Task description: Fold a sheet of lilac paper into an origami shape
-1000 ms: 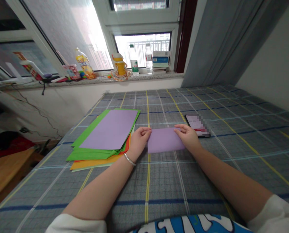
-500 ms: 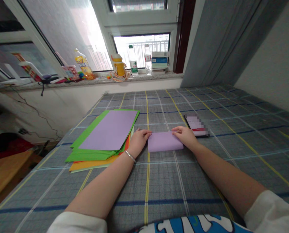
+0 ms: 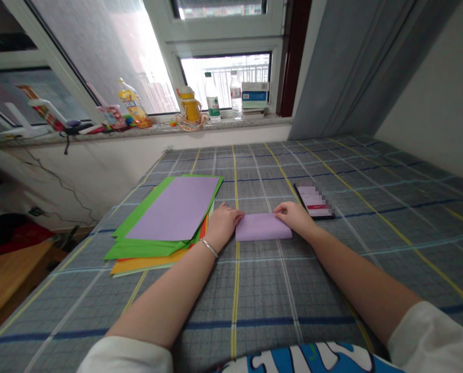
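Observation:
A folded sheet of purple paper (image 3: 263, 228) lies on the plaid cloth in front of me, its long side running left to right. My left hand (image 3: 224, 224), with a silver bangle on the wrist, pinches its upper left corner between thumb and fingers. At the upper right corner, my right hand (image 3: 295, 217) has its fingers closed on the paper the same way. The near edge looks rounded, like a fold. Left of my left hand lies a stack of coloured sheets, with a purple sheet (image 3: 177, 210) on green ones (image 3: 141, 249).
Beyond my right hand lies a phone (image 3: 314, 202), its screen partly blurred. Orange paper (image 3: 145, 265) sticks out under the stack. Along the windowsill stand a yellow bottle (image 3: 192, 108), clear bottles (image 3: 212, 101) and boxes (image 3: 254, 97). A wooden surface (image 3: 15, 277) is at the lower left.
The purple paper's far edge has come slightly nearer to me, so the folded piece looks a little narrower. Both hands keep their hold on its corners.

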{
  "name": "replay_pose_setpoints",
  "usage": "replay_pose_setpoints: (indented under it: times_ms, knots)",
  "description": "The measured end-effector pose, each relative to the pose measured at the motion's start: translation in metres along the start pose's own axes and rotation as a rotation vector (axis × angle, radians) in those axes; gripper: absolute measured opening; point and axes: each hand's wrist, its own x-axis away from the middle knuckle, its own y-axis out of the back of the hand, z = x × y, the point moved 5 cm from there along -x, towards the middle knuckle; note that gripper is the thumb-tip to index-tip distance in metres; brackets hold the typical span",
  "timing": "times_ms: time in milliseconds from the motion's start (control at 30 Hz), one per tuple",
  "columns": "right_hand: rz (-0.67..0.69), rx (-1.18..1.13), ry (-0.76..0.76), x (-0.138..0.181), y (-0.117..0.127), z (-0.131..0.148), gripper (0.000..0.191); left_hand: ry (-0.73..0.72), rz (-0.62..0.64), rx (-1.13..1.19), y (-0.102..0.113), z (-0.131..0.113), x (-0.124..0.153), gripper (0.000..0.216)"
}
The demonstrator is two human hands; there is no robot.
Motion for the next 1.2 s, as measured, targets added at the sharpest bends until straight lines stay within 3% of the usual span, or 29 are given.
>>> replay_pose_setpoints:
  times_ms: [467, 633, 933, 1067, 1200]
  knots:
    - [0.019, 0.047, 0.083, -0.008, -0.002, -0.006, 0.015, -0.004, -0.008, 0.002, -0.003, 0.005, -0.003, 0.016]
    - [0.02, 0.078, 0.163, -0.004, -0.002, 0.002, 0.024, 0.027, -0.025, -0.022, 0.0, 0.003, -0.002, 0.017]
    - [0.202, 0.065, 0.292, -0.009, 0.0, 0.012, 0.026, 0.035, -0.008, -0.037, 0.004, 0.003, -0.001, 0.017]
    - [0.289, 0.056, 0.268, -0.012, 0.003, 0.017, 0.02, 0.031, 0.001, -0.022, 0.002, 0.005, -0.003, 0.015]
    - [0.252, 0.227, 0.151, -0.007, 0.009, 0.031, 0.03, 0.033, 0.028, -0.023, 0.001, 0.008, -0.006, 0.015]
